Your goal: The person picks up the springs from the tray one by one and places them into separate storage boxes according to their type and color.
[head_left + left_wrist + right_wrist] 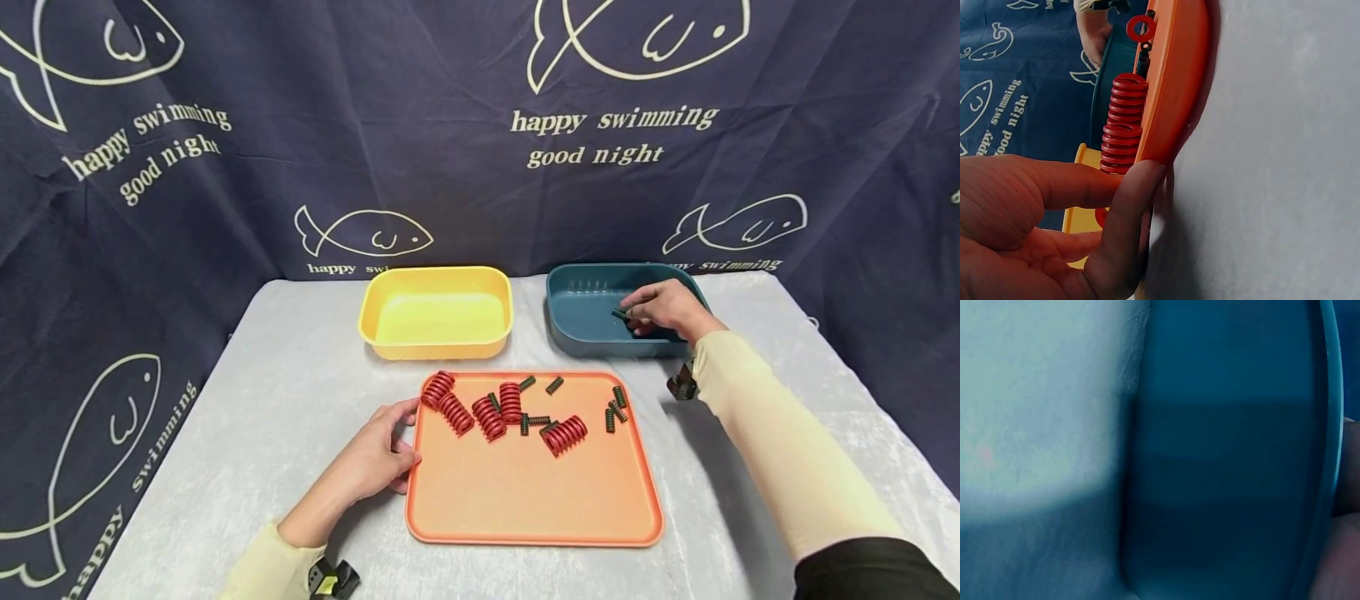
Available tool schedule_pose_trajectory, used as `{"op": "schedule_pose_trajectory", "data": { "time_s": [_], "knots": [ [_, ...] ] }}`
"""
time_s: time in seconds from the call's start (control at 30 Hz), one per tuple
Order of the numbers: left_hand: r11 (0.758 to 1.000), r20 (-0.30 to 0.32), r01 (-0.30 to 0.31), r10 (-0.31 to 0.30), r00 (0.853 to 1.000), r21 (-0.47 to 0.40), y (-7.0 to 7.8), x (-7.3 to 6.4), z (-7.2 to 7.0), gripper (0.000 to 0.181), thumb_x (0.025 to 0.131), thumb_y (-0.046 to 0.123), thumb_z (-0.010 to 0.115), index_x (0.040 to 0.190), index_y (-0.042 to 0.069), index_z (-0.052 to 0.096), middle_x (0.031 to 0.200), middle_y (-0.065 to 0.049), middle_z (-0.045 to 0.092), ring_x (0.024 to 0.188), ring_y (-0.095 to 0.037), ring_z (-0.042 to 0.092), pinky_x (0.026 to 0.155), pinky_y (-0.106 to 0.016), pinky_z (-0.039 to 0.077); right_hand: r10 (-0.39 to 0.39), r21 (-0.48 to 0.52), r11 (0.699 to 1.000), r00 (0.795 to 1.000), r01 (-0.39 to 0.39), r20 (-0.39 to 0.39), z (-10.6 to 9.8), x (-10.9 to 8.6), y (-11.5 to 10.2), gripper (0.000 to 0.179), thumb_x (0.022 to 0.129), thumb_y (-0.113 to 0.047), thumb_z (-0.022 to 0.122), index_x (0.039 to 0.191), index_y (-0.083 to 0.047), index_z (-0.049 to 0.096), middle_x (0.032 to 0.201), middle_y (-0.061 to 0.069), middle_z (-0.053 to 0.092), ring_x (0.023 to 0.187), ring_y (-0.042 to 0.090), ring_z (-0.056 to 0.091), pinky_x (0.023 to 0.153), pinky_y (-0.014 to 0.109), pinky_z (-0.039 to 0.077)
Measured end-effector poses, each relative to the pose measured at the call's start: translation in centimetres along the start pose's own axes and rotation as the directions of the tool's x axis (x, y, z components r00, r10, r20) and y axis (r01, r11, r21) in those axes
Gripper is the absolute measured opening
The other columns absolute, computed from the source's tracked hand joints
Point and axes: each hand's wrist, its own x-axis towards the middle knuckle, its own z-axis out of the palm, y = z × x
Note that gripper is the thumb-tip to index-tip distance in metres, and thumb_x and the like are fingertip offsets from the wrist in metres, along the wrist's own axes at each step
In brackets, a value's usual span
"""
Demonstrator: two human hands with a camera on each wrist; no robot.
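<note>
My right hand point(666, 307) reaches into the teal bin point(588, 344), its fingers pinching a small dark green spring point(619, 314) above the bin floor. The right wrist view shows mostly the bin's outer wall point(1222, 431), with a bit of finger beyond the rim. At the left edge of the orange tray point(525, 508), the thumb and fingertips of my left hand point(375, 450) touch the rim. Several large red springs point(490, 418) lie toward the tray's far side, near the left hand. Small dark green springs point(554, 385) lie scattered among them, with more point(611, 419) near the right rim.
A yellow bin point(435, 346) stands behind the tray, left of the teal one. Both bins rest on a pale grey tabletop point(300, 358). A dark blue cloth with fish drawings point(450, 167) hangs behind and along the sides.
</note>
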Motion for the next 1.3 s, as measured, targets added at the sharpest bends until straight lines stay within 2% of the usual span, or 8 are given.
{"op": "schedule_pose_trajectory", "data": {
  "time_s": [0.23, 0.37, 0.5, 0.63, 0.77, 0.93, 1.1, 1.3],
  "knots": [
    [1.0, 0.001, 0.017, -0.017, 1.0, -0.01, -0.1, -0.3, -0.1, 0.072, 0.085, -0.018, 0.065, 0.151, -0.001, 0.044, 0.127, -0.016, 0.049, 0.078, -0.021, 0.063, 0.049, -0.041, 0.062, -0.038, -0.014, 0.999, 0.999, 0.038, -0.028, -0.2, -0.9, -0.7, 0.036, 0.102, -0.005, 0.062, 0.133, 0.013, 0.06, 0.117, 0.025, 0.07, 0.084, 0.023, 0.074, 0.076, 0.039, 0.065],
    [0.999, 0.037, 0.014, -0.013, 0.999, -0.037, -0.1, -0.3, -0.4, 0.073, 0.085, -0.017, 0.065, 0.153, -0.002, 0.042, 0.13, -0.018, 0.048, 0.075, -0.021, 0.063, 0.049, -0.041, 0.062, -0.087, 0.004, 0.996, 0.996, 0.087, -0.033, -0.2, -1.5, -1.3, 0.039, 0.103, -0.011, 0.061, 0.136, 0.01, 0.059, 0.121, 0.022, 0.069, 0.089, 0.023, 0.074, 0.078, 0.041, 0.065],
    [0.996, 0.096, 0.009, -0.001, 0.995, -0.088, -0.3, -0.2, -0.8, 0.075, 0.086, -0.017, 0.063, 0.155, -0.002, 0.038, 0.133, -0.021, 0.048, 0.072, -0.021, 0.063, 0.049, -0.042, 0.062, -0.163, 0.066, 0.984, 0.986, 0.164, -0.022, -0.3, -2.5, -1.9, 0.038, 0.102, -0.015, 0.065, 0.135, 0.003, 0.064, 0.118, 0.004, 0.072, 0.095, 0.022, 0.074, 0.078, 0.042, 0.065],
    [0.993, 0.131, 0.005, 0.011, 0.991, -0.122, -0.4, -0.3, -1.0, 0.075, 0.087, -0.017, 0.062, 0.155, -0.004, 0.035, 0.134, -0.022, 0.049, 0.074, -0.022, 0.064, 0.05, -0.045, 0.062, -0.249, 0.162, 0.955, 0.968, 0.249, -0.017, 0.0, -4.1, -2.7, 0.029, 0.1, -0.018, 0.069, 0.128, -0.009, 0.073, 0.113, -0.009, 0.071, 0.096, 0.02, 0.073, 0.075, 0.036, 0.065],
    [0.991, 0.14, 0.009, 0.01, 0.99, -0.134, -0.4, -0.3, -1.0, 0.074, 0.088, -0.016, 0.062, 0.155, -0.004, 0.035, 0.135, -0.023, 0.049, 0.076, -0.022, 0.065, 0.051, -0.046, 0.063, -0.334, 0.228, 0.919, 0.943, 0.323, 0.009, 0.9, -5.6, -3.4, 0.029, 0.1, -0.016, 0.069, 0.128, -0.008, 0.073, 0.119, -0.001, 0.071, 0.097, 0.019, 0.073, 0.073, 0.035, 0.064],
    [0.992, 0.135, 0.012, 0.005, 0.991, -0.125, -0.5, -0.3, -1.0, 0.074, 0.088, -0.016, 0.063, 0.155, -0.004, 0.035, 0.133, -0.022, 0.05, 0.071, -0.022, 0.064, 0.051, -0.045, 0.062, -0.38, 0.263, 0.9, 0.921, 0.348, 0.085, 2.7, -7.1, -3.9, 0.035, 0.1, -0.013, 0.069, 0.133, -0.002, 0.068, 0.127, 0.01, 0.07, 0.1, 0.024, 0.074, 0.073, 0.038, 0.064],
    [0.993, 0.13, 0.011, 0.005, 0.992, -0.117, -0.4, -0.4, -1.0, 0.075, 0.087, -0.016, 0.064, 0.155, -0.005, 0.035, 0.128, -0.021, 0.051, 0.067, -0.021, 0.061, 0.049, -0.044, 0.062, -0.389, 0.268, 0.901, 0.909, 0.341, 0.151, 4.8, -8.0, -3.8, 0.037, 0.098, -0.01, 0.071, 0.132, 0.002, 0.066, 0.128, 0.015, 0.069, 0.099, 0.026, 0.074, 0.071, 0.038, 0.065],
    [0.994, 0.112, 0.017, -0.005, 0.994, -0.106, -0.2, -0.4, -0.9, 0.074, 0.086, -0.017, 0.064, 0.155, -0.004, 0.037, 0.126, -0.02, 0.051, 0.067, -0.021, 0.06, 0.049, -0.043, 0.062, -0.347, 0.207, 0.93, 0.914, 0.305, 0.211, 7.2, -8.2, -3.0, 0.036, 0.093, -0.009, 0.076, 0.127, 0.0, 0.07, 0.111, 0.021, 0.07, 0.071, 0.028, 0.067, 0.065, 0.038, 0.064]
  ]
}}
